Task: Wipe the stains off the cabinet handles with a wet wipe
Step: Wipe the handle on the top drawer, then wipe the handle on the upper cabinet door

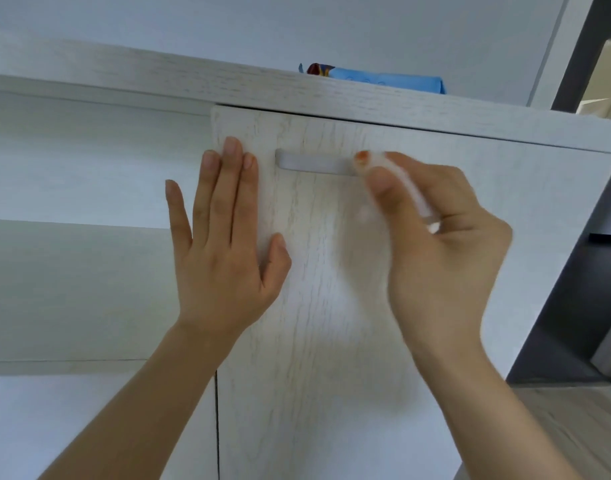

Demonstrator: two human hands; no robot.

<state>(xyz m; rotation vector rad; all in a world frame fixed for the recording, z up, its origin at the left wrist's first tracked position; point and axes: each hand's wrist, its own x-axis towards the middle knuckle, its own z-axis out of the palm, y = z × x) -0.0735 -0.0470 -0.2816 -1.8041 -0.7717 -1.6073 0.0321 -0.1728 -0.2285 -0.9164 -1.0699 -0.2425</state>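
Note:
A pale wood-grain cabinet door [331, 306] carries a grey bar handle [314, 164] near its top. My right hand [442, 244] pinches a white wet wipe [414, 192] and holds it against the handle's right end. The wipe's tip shows an orange stain [362, 157]. The right end of the handle is hidden behind the wipe and my fingers. My left hand [224, 237] lies flat with straight fingers on the door's left edge, just left of the handle.
A blue pack [383, 79] lies on top of the cabinet [193, 81], above the door. Open pale shelves [72, 168] sit to the left. A dark grey shelving unit [581, 289] stands to the right, with a wooden floor [574, 427] below it.

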